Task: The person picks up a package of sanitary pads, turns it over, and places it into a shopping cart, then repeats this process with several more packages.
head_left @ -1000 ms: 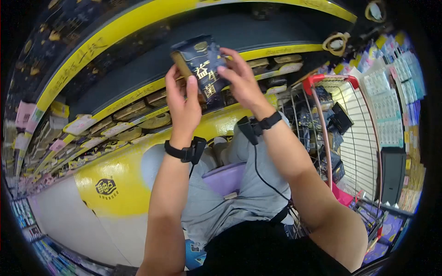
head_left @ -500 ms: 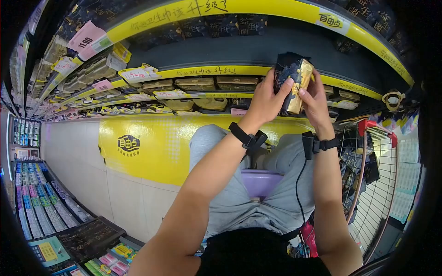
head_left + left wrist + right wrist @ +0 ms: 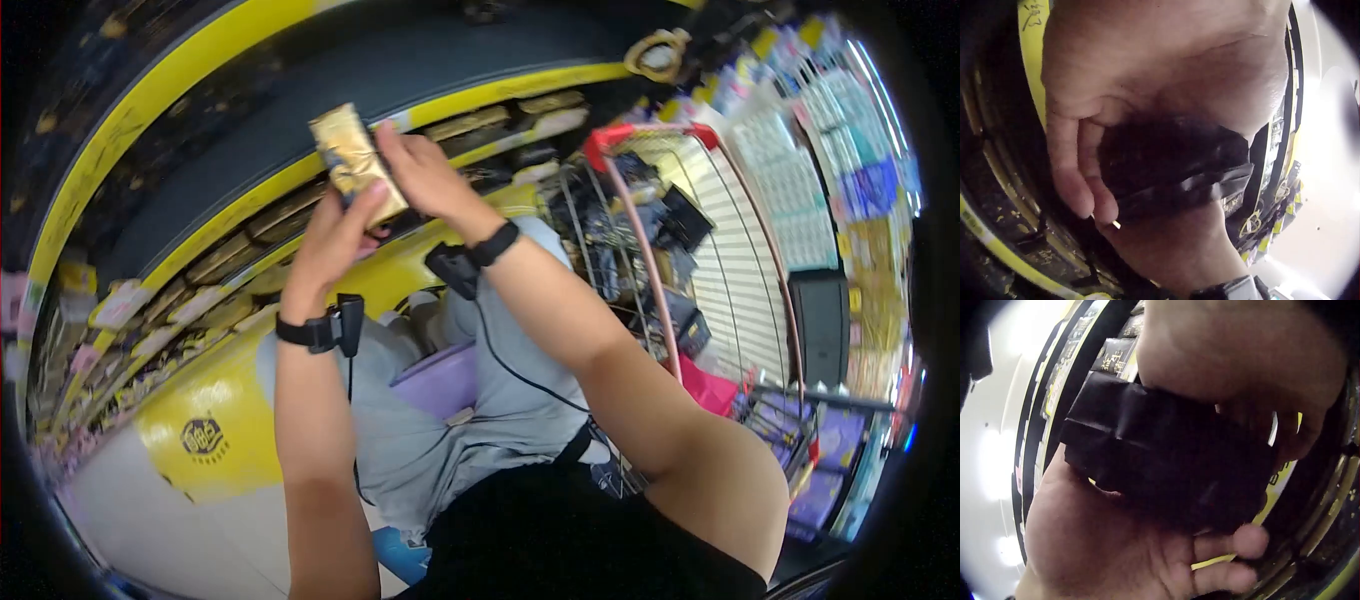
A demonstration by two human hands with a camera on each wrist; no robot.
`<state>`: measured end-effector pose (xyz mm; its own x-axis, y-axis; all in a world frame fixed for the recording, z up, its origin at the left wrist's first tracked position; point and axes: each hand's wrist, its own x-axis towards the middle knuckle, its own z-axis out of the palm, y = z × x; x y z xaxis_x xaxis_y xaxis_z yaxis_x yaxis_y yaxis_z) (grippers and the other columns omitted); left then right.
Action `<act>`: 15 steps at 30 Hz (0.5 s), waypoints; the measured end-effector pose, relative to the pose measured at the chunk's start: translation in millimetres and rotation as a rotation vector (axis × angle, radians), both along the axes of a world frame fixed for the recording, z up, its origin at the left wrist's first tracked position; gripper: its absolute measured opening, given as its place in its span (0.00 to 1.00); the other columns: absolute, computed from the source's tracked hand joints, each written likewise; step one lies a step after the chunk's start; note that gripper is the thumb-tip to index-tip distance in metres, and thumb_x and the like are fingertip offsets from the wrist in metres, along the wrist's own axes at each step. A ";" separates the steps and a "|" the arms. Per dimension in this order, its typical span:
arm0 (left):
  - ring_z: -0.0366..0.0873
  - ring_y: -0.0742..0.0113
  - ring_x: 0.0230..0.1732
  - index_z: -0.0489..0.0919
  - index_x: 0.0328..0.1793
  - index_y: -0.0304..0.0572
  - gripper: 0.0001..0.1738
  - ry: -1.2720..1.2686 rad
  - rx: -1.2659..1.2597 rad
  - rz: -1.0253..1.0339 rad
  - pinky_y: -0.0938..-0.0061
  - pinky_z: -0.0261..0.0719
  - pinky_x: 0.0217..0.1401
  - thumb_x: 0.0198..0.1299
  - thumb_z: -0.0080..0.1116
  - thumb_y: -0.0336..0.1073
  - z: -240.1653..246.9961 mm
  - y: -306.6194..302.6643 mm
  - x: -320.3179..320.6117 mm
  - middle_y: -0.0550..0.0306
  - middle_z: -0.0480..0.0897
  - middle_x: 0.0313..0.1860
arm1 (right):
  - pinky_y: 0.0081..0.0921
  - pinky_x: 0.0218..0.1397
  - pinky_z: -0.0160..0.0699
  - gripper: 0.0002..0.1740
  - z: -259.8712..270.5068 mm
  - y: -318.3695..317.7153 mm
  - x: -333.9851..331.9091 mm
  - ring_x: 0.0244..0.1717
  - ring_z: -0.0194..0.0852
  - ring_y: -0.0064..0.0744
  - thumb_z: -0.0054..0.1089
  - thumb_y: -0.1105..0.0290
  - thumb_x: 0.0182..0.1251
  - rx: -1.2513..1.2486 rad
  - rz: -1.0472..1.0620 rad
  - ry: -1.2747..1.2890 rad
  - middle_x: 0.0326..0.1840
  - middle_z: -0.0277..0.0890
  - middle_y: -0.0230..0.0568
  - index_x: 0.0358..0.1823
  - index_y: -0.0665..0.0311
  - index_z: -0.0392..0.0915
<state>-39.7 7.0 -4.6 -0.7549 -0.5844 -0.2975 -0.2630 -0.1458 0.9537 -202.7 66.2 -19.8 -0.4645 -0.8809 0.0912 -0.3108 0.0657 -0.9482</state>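
Observation:
A dark blue and gold pack of sanitary pads (image 3: 352, 160) is held in front of the shelves, its gold side up in the head view. My left hand (image 3: 330, 235) grips its near end, thumb lying across the gold side. My right hand (image 3: 428, 180) lies along the pack's right side with fairly straight fingers. From the left wrist, the pack's dark face (image 3: 1172, 165) shows between both hands, with fingertips (image 3: 1072, 194) of the left hand bent beside it. In the right wrist view the dark face covers part of both hands.
A shopping cart (image 3: 660, 290) with red corners holds many dark packs to the right. Ahead stand dark shelves with yellow edge strips (image 3: 480, 100) and rows of packs. A purple stool (image 3: 435, 380) is between the knees. Further right are stacked pale packages (image 3: 785, 180).
The pack has turned from its printed dark front to its gold side. The head view swung left, then back right. The right hand's fingers now lie straighter along the pack.

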 end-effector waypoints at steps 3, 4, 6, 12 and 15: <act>0.79 0.72 0.44 0.70 0.68 0.37 0.36 0.100 -0.088 0.080 0.77 0.80 0.41 0.67 0.60 0.58 -2.9 7.9 -15.6 0.55 0.80 0.53 | 0.45 0.49 0.77 0.46 -15.8 -10.8 -11.8 0.40 0.82 0.58 0.33 0.33 0.78 -0.062 -0.114 -0.113 0.32 0.81 0.63 0.35 0.75 0.82; 0.78 0.71 0.47 0.70 0.68 0.35 0.34 0.172 -0.138 0.067 0.76 0.80 0.47 0.68 0.60 0.55 -3.9 9.2 -21.4 0.55 0.80 0.54 | 0.44 0.47 0.76 0.47 -14.5 -10.6 -14.6 0.37 0.82 0.53 0.33 0.33 0.78 -0.068 -0.142 -0.164 0.30 0.81 0.60 0.33 0.75 0.81; 0.69 0.67 0.63 0.65 0.73 0.33 0.34 0.269 -0.138 0.162 0.72 0.64 0.70 0.69 0.60 0.48 -9.1 15.7 -31.2 0.51 0.74 0.63 | 0.41 0.45 0.75 0.47 -22.7 -16.5 -19.9 0.33 0.78 0.45 0.32 0.32 0.78 -0.132 -0.214 -0.344 0.27 0.79 0.54 0.30 0.74 0.80; 0.59 0.60 0.72 0.48 0.76 0.39 0.39 0.370 -0.373 0.324 0.64 0.55 0.77 0.70 0.59 0.44 6.6 42.4 -59.4 0.43 0.60 0.73 | 0.40 0.39 0.77 0.47 -35.8 -27.3 -22.7 0.30 0.78 0.45 0.32 0.29 0.75 -0.141 -0.297 -0.539 0.26 0.79 0.49 0.30 0.70 0.81; 0.72 0.61 0.61 0.53 0.75 0.52 0.32 0.406 -0.418 0.298 0.62 0.73 0.56 0.73 0.54 0.51 13.2 42.3 -63.5 0.52 0.68 0.67 | 0.34 0.42 0.75 0.46 -46.8 -41.7 -16.2 0.34 0.77 0.34 0.34 0.30 0.76 -0.178 -0.225 -0.876 0.27 0.80 0.42 0.32 0.68 0.83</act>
<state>-103.2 49.3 8.6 -0.5470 -0.7909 0.2743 0.1240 0.2475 0.9609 -218.9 24.5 -66.7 -0.5901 -0.7681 -0.2486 0.5255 -0.1316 -0.8406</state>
